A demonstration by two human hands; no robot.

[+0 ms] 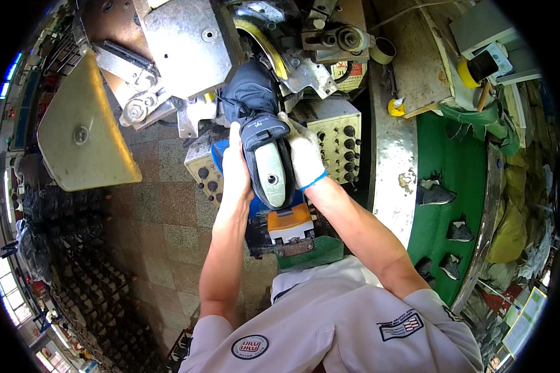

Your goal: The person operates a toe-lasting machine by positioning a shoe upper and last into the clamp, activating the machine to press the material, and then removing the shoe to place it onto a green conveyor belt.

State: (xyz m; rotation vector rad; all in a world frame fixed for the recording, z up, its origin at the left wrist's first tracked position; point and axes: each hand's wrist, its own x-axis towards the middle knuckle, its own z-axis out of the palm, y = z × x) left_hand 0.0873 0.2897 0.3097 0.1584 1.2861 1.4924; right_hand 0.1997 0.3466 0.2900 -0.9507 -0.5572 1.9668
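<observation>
A dark grey shoe upper sits on a pale green shoe last, whose top has a round hole. Its toe points away from me, in among the metal parts of a machine. My left hand presses along the shoe's left side, its fingers partly hidden beneath. On the opposite side, my right hand, in a white glove with a blue cuff, grips the shoe near the collar. Just below the heel end is an orange pad on a metal bracket.
Control panels with black knobs stand behind my hands. A pale plate with a yellow edge juts out at left. On the right runs a green conveyor belt carrying several dark shoes. Racks of shoes fill the lower left.
</observation>
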